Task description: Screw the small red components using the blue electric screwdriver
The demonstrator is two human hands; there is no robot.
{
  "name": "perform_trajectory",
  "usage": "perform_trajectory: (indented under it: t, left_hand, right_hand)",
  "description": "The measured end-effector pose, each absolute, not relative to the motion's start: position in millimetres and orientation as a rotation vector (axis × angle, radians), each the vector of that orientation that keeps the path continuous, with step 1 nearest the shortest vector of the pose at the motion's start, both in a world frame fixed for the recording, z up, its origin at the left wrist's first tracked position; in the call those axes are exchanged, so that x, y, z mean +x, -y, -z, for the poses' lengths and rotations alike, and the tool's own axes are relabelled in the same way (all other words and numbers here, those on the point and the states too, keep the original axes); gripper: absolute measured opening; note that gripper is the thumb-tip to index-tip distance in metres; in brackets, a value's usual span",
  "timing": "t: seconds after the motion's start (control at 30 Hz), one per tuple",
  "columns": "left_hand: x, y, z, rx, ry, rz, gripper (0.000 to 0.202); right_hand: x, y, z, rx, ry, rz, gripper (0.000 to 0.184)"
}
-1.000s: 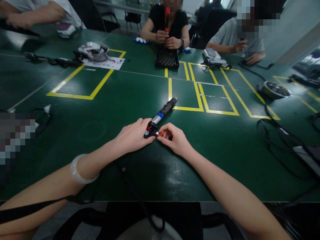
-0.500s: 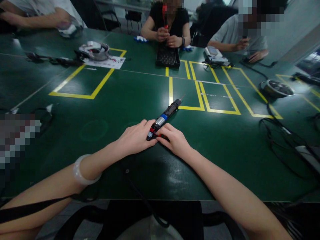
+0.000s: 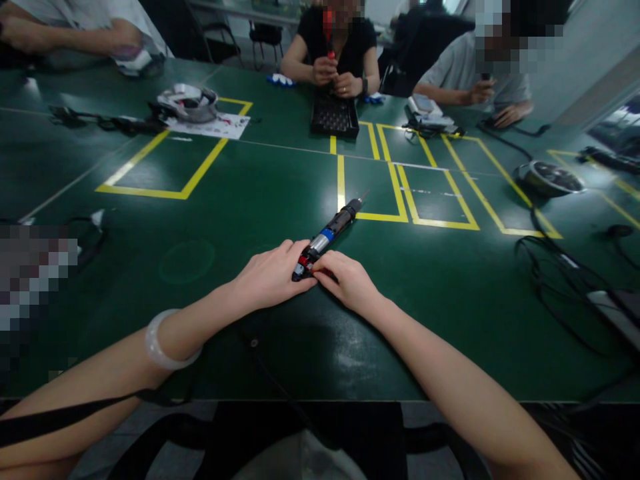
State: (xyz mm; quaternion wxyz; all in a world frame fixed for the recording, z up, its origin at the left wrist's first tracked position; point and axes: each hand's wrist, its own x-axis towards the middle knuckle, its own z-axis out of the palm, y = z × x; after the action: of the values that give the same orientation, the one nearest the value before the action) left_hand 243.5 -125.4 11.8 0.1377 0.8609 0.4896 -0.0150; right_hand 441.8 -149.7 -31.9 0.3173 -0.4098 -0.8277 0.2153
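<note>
An electric screwdriver (image 3: 334, 230) with part of its casing off lies slantwise on the green table, its thin bit pointing away to the upper right. Its silver motor with a blue band is exposed. My left hand (image 3: 273, 273) is closed around the rear end from the left, thumb on the near side. From the right, my right hand (image 3: 350, 280) pinches at the same rear end, beside small red and grey parts. Exactly what its fingertips hold is partly hidden behind the fingers.
Yellow tape rectangles (image 3: 143, 194) mark the green table (image 3: 240, 220). Across it, a person holds a red-handled tool over a black tray (image 3: 335, 120). Headgear (image 3: 190, 103) lies on paper at left. Cables (image 3: 545, 280) and a round metal object (image 3: 550, 177) are at right.
My right fingers have shifted slightly at the screwdriver's rear end, and more red shows there. My left hand and the screwdriver stay almost where they were.
</note>
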Motion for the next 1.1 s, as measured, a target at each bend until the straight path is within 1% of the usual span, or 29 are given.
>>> perform_trajectory:
  t: [0.7, 0.83, 0.97, 1.1]
  left_hand:
    - [243.1, 123.3, -9.6, 2.494, -1.423, 0.034, 0.066]
    - [244.1, 123.1, -9.4, 2.492, -1.422, 0.036, 0.065]
    - [245.9, 124.2, -10.4, 2.474, -1.454, 0.064, 0.063]
    - [246.7, 125.3, -12.9, 2.454, -1.46, 0.068, 0.064]
  right_hand:
    - [444.5, 147.8, 35.7, -1.073, 2.136, -0.655, 0.009]
    - [444.4, 147.8, 33.5, -1.113, 2.1, -0.713, 0.007]
    - [444.3, 148.4, 32.8, -1.097, 2.004, -0.81, 0.009]
    - [447.5, 147.9, 30.6, -1.098, 1.896, -0.882, 0.008]
